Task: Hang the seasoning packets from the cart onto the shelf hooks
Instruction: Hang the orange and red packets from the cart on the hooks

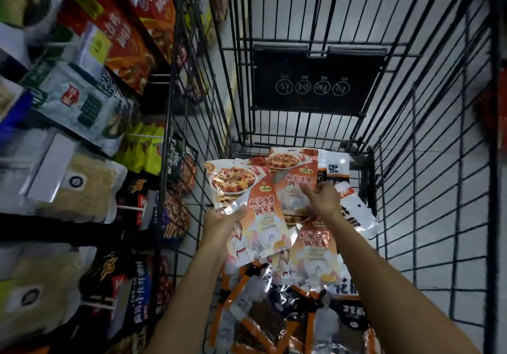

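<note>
Inside the black wire cart (428, 123) lie several seasoning packets. My left hand (222, 220) grips an orange-and-white mapo tofu packet (247, 202) by its left edge, lifted above the pile. My right hand (322, 197) pinches a second packet of the same kind (290, 172) just to the right of it. A third matching packet (315, 246) lies below my right forearm. Black-and-white packets (354, 211) and orange-striped ones (247, 307) fill the cart floor. Shelf hooks (131, 208) with hanging packets line the left.
The shelf on the left carries red boxes (129, 41), green packets (142, 148) and black packets (129, 285) on white pegs. A black folded child-seat flap (315, 79) stands at the cart's far end. Grey floor shows beyond the wires on the right.
</note>
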Available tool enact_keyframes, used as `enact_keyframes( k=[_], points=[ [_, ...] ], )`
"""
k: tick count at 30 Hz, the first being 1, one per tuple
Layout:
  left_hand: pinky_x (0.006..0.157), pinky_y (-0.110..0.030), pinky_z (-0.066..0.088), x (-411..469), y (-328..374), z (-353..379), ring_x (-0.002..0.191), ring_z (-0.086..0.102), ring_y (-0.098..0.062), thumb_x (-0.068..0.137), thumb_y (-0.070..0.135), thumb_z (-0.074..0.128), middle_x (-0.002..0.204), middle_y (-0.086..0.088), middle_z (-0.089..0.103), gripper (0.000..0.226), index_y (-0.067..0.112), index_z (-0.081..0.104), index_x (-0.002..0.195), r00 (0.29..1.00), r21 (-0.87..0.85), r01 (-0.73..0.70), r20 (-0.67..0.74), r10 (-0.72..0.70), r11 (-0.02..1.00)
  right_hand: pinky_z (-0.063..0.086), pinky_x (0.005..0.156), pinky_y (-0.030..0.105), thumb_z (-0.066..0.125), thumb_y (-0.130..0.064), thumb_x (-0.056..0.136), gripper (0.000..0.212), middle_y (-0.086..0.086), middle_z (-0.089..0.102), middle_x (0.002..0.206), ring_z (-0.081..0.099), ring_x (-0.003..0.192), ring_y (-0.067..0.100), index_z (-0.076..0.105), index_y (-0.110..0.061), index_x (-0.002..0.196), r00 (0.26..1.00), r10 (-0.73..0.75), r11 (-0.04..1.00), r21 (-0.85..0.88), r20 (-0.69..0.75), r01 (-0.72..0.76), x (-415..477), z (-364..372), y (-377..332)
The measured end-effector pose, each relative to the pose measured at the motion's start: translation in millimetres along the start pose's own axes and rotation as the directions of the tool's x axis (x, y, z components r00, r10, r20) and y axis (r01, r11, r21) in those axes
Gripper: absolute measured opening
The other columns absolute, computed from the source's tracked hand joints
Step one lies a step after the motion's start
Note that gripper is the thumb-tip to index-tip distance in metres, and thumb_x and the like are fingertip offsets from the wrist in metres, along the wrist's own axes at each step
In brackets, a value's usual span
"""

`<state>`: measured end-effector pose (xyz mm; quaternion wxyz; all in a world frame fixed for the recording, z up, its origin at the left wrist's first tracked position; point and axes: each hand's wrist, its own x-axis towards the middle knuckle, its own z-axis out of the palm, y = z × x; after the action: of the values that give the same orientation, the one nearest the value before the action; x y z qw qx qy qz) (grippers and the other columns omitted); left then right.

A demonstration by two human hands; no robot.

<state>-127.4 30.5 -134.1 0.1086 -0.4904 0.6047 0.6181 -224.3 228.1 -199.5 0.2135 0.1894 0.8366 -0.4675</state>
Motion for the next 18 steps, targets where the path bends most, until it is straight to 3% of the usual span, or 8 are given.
enact_keyframes(
  k=[3,5,7,10,12,14,16,18],
  points=[
    [0.073,-0.037,0.052,6.5,-3.6,1.8,0.077,0.063,-0.029,0.076,0.014,0.079,0.091,-0.017,0.065,0.053,-0.011,0.054,0.116,0.998,0.022,-0.036,-0.043,0.036,0.999,0.049,0.075,0.035,0.074,-0.051,0.076,0.049,0.014,0.063,0.087,0.059,0.083,0.022,0.060,-0.005,0.076,0.998,0.035,0.957,-0.285,-0.056,-0.050,22.8,22.6,6.7],
    [0.084,-0.051,0.054,7.0,-3.6,1.5,0.086,0.066,-0.038,0.076,0.013,0.079,0.098,-0.028,0.066,0.049,-0.011,0.056,0.112,0.997,0.027,-0.055,-0.047,0.056,0.998,0.054,0.084,0.038,0.079,-0.050,0.071,0.053,0.015,0.063,0.097,0.062,0.093,0.027,0.063,-0.003,0.087,0.992,0.061,0.945,-0.315,-0.106,-0.092,27.7,31.4,7.5],
    [0.086,-0.054,0.051,7.1,-3.6,0.7,0.082,0.066,-0.039,0.078,0.012,0.078,0.100,-0.033,0.065,0.046,-0.011,0.056,0.111,0.997,0.024,-0.070,-0.041,0.071,0.997,0.054,0.087,0.042,0.080,-0.046,0.072,0.050,0.015,0.061,0.105,0.060,0.101,0.030,0.064,-0.004,0.092,0.991,0.103,0.940,-0.315,-0.090,-0.127,29.5,35.2,4.7],
    [0.087,-0.052,0.053,4.1,-3.3,-0.2,0.084,0.066,-0.040,0.079,0.011,0.076,0.099,-0.029,0.066,0.044,-0.008,0.056,0.114,0.996,0.005,-0.079,-0.041,0.079,0.997,0.058,0.079,0.038,0.078,-0.029,0.079,0.027,0.008,0.063,0.080,0.064,0.080,0.024,0.061,-0.008,0.076,0.993,0.106,0.969,-0.219,-0.061,-0.117,26.1,37.2,-1.3],
    [0.087,-0.051,0.053,-1.6,-2.2,-1.0,0.087,0.066,-0.040,0.079,0.010,0.076,0.099,-0.028,0.066,0.041,-0.007,0.056,0.111,0.995,0.005,-0.083,-0.053,0.083,0.997,0.057,0.076,0.038,0.076,-0.017,0.081,0.028,0.004,0.058,0.070,0.062,0.073,0.023,0.052,-0.012,0.067,0.991,0.102,0.988,-0.105,-0.089,-0.111,20.5,37.0,-3.6],
    [0.085,-0.046,0.054,-9.1,-1.5,-3.2,0.084,0.065,-0.035,0.080,0.011,0.076,0.099,-0.024,0.066,0.039,-0.005,0.056,0.108,0.994,0.015,-0.091,-0.064,0.091,0.996,0.057,0.071,0.039,0.076,-0.010,0.080,0.028,0.006,0.061,0.074,0.064,0.072,0.024,0.051,-0.013,0.067,0.986,0.138,0.990,0.018,-0.097,-0.137,13.6,32.3,-1.5],
    [0.076,-0.040,0.053,-17.9,-0.3,-5.8,0.074,0.062,-0.028,0.080,0.011,0.075,0.092,-0.020,0.064,0.037,-0.004,0.054,0.107,0.993,0.024,-0.101,-0.061,0.103,0.995,0.054,0.050,0.030,0.076,-0.007,0.079,0.021,0.008,0.064,0.076,0.065,0.060,0.021,0.056,-0.009,0.076,0.971,0.229,0.966,0.139,-0.062,-0.219,3.0,21.0,2.4],
    [0.079,-0.044,0.054,-27.7,0.8,-8.8,0.076,0.062,-0.029,0.080,0.009,0.075,0.093,-0.022,0.064,0.039,-0.006,0.053,0.109,0.992,0.023,-0.113,-0.050,0.114,0.993,0.051,0.043,0.027,0.077,-0.005,0.078,0.023,0.011,0.065,0.077,0.063,0.053,0.019,0.054,-0.008,0.079,0.961,0.276,0.945,0.184,-0.007,-0.270,-10.6,6.9,8.3]
  ],
)
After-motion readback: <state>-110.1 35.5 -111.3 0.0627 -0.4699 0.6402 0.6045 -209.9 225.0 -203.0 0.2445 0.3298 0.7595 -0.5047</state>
